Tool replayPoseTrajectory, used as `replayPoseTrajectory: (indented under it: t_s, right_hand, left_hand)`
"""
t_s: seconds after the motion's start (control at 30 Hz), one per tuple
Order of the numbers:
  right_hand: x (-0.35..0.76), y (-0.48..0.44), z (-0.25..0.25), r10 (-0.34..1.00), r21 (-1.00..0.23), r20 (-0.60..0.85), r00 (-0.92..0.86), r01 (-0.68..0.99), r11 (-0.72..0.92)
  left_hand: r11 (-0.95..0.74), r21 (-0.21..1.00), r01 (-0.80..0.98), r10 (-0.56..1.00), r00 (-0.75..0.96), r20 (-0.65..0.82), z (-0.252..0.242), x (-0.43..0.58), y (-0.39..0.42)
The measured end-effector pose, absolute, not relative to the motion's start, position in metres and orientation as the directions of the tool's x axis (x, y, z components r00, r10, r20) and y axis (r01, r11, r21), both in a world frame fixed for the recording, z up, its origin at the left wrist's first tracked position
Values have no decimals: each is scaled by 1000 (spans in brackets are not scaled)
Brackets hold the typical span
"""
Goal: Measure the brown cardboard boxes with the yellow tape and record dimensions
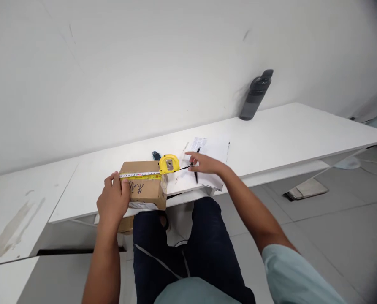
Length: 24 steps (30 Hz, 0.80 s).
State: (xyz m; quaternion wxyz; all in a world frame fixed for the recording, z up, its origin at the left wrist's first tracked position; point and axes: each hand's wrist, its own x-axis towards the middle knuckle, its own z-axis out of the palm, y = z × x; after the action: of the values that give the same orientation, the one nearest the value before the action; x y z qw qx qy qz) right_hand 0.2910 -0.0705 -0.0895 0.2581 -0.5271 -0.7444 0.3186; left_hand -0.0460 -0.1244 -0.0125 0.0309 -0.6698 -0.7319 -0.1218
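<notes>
A brown cardboard box point(147, 188) with handwritten marks sits at the front edge of the white desk. My left hand point(114, 200) grips its left side, thumb on top, by the end of the pulled-out tape blade point(140, 175). The blade lies across the box to the yellow tape measure case point(169, 164) at its right edge. My right hand point(204, 163) is over the papers point(215, 147), fingers apart around a black pen point(196, 176). From the case a black cord point(185, 167) runs to the right hand's fingertips; whether they touch it I cannot tell.
Behind the box lies a small dark object with a plug-like end point(156, 156). A dark grey bottle point(256, 96) stands farther right by the wall. Below the desk are my legs point(207, 236), and a flat light-coloured object point(307, 189) is on the floor at right.
</notes>
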Motion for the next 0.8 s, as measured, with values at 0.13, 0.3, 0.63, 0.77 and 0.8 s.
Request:
replayPoseTrajectory:
  t_s: [0.13,0.3,0.63,0.77,0.8]
  right_hand:
    - [328,-13,-96,986,-347,-95,-133,933,93]
    - [334,17,-110,997,-205,-27,-72,977,65]
    - [352,-21,-123,940,-545,284,188,838,-3]
    - [338,-38,-141,899,-893,267,347,440,95]
    - [335,-39,-144,909,-913,244,338,395,99]
  left_hand:
    - [141,132,981,966,-165,197,-11,-37,-127]
    - [160,121,980,966,-180,183,-9,-35,-130]
    - [183,141,973,967,-205,153,-6,-33,-129]
    - [173,148,974,968,-196,159,-6,-33,-130]
    - [169,150,974,968,-193,163,-6,-33,-130]
